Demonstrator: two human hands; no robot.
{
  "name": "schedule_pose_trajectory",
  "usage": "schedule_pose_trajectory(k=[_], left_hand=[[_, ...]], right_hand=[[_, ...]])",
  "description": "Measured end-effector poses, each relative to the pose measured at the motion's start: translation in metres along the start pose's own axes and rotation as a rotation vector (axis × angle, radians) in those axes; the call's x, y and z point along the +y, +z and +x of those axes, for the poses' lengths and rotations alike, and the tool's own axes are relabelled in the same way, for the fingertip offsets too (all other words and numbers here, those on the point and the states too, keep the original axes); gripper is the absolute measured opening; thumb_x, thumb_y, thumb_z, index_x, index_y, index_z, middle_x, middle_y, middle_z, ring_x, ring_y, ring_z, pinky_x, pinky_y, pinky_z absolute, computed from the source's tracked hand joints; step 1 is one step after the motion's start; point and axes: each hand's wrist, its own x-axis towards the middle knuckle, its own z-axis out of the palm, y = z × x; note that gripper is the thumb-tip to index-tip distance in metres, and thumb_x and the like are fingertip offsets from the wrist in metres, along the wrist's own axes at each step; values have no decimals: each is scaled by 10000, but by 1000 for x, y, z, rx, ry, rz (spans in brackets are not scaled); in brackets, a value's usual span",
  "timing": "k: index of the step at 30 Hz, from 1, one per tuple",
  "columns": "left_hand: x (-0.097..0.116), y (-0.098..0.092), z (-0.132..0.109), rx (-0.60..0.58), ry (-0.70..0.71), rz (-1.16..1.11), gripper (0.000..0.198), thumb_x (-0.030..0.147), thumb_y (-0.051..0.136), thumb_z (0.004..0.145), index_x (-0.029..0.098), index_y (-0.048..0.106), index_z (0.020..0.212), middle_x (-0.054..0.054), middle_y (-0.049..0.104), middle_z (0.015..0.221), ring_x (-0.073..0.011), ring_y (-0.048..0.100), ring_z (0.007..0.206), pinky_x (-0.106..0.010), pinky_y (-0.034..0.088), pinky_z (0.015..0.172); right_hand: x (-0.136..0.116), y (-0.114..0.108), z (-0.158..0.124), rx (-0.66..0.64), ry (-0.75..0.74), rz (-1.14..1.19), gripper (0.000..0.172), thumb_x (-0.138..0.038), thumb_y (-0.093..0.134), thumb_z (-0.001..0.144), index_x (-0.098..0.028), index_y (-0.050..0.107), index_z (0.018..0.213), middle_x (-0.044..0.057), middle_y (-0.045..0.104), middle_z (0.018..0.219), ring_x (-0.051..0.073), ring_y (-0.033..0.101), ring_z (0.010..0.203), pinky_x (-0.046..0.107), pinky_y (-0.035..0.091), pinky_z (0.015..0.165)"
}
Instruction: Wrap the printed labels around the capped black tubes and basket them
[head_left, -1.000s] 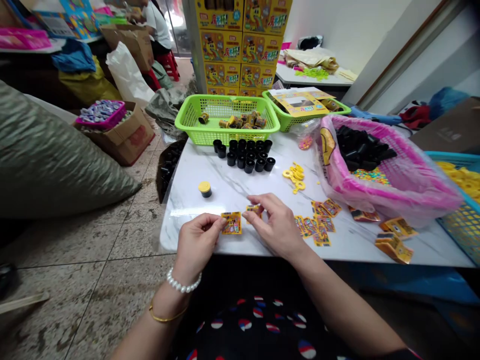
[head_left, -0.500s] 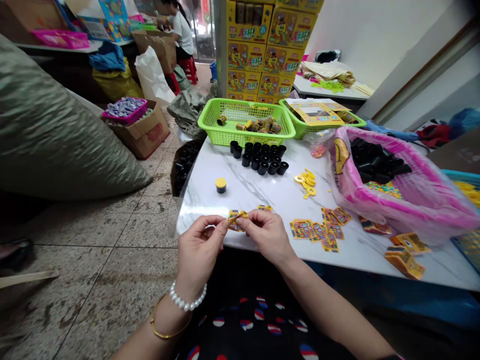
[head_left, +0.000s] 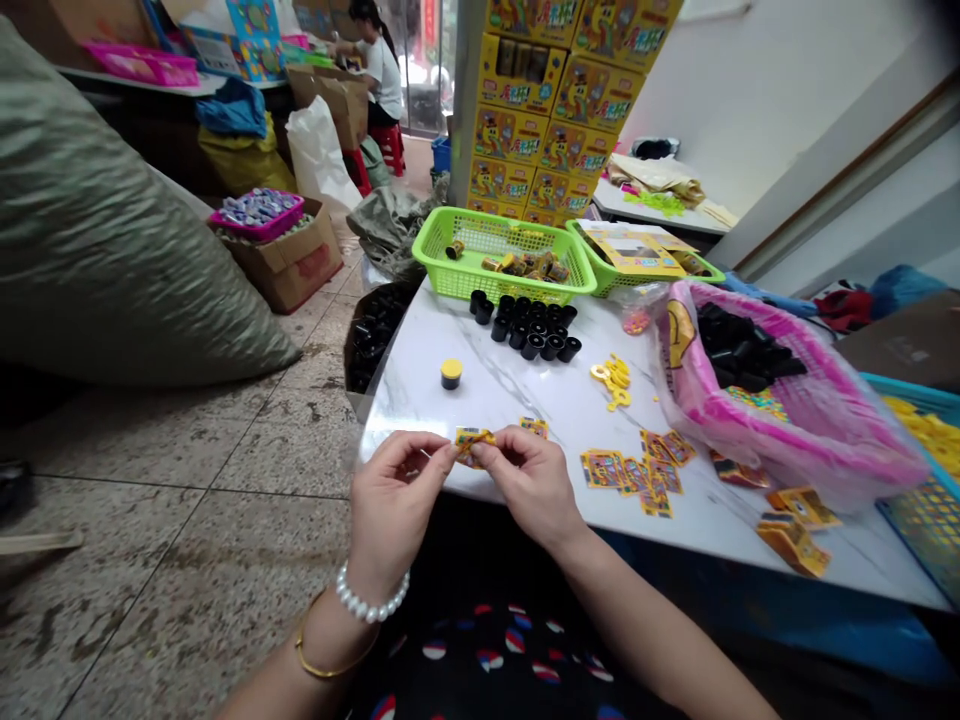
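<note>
- Landmark: the white marble table (head_left: pixel 420 410), with both hands at its near edge
- The left hand (head_left: pixel 394 500) and right hand (head_left: pixel 529 485) are closed on one small yellow foil packet (head_left: pixel 474 445), pinching it between thumbs and fingers just above the tabletop
- That packet, flat on the table a moment ago, is now lifted and bent between the hands
- A second packet (head_left: pixel 534 427) lies on the table, just beyond the right hand
- Further foil packets (head_left: pixel 630 470) lie scattered to the right on the table
- Black plastic cups (head_left: pixel 525 330) stand clustered towards the table's far edge, with loose yellow rings (head_left: pixel 615 383) beside them
- A green plastic basket (head_left: pixel 431 225) sits at the far edge of the table
</note>
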Motion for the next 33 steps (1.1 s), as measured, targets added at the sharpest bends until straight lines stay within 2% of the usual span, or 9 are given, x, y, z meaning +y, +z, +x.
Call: schedule_pose_trajectory(k=[3,8,11,14,17,19,24,29,33], left_hand=[[0,-3,-3,-47,58,67,84,246,721,797,179,733,749,-30,693,757,-148,620,687,-251,487,620],[-6,-5,-5,56,105,121,90,277,737,803,188,726,817,-25,672,813,-135,593,654,-252,477,581],[-7,-5,-6,39,115,122,69,256,734,804,191,723,786,-21,663,784,-134,586,647,-250,476,590],[-8,-4,-7,39,194,156,36,228,736,799,199,727,779,-17,656,765,-131,582,636,-246,462,580],[-11,-4,-9,121,244,186,110,222,747,792,210,709,894,-7,663,810,-111,548,586,-241,458,558],[-12,-4,-9,137,220,190,153,235,751,790,212,694,930,-3,675,813,-108,543,572,-238,465,556],[-16,-4,-7,28,200,206,65,251,716,821,205,699,779,-6,680,732,-125,579,602,-247,477,601],[-24,-4,1,77,86,34,186,266,768,765,187,673,905,-19,672,795,-124,579,607,-239,492,569],[-32,-6,7,-31,48,8,128,283,746,784,178,677,761,-38,700,742,-156,642,674,-279,534,662]], right_hand=[[2,2,0,-12,-60,-74,259,-325,644,875,-170,652,669,-1,623,638,129,535,593,253,404,579],[2,3,0,3,-140,-206,293,-305,609,908,-179,631,644,-13,570,612,127,513,594,261,391,596],[1,4,-1,3,-181,-247,297,-298,600,916,-182,632,644,-9,566,610,131,515,593,266,394,600],[0,6,-1,20,-262,-317,283,-273,600,913,-184,636,647,-6,563,610,134,512,592,270,390,605],[-1,7,0,58,-301,-368,234,-232,608,901,-182,670,681,0,592,629,133,515,596,273,391,621],[-2,8,1,64,-291,-363,206,-222,615,896,-181,691,709,1,610,640,131,517,597,272,397,630],[-1,13,4,60,-302,-347,226,-217,615,884,-177,643,663,-12,576,615,125,491,571,269,389,600],[7,15,5,68,-332,-330,198,-207,592,894,-182,639,703,-2,589,650,138,520,604,276,416,620],[15,12,4,-3,-356,-313,179,-227,588,899,-184,669,746,23,639,697,161,567,648,294,440,646]])
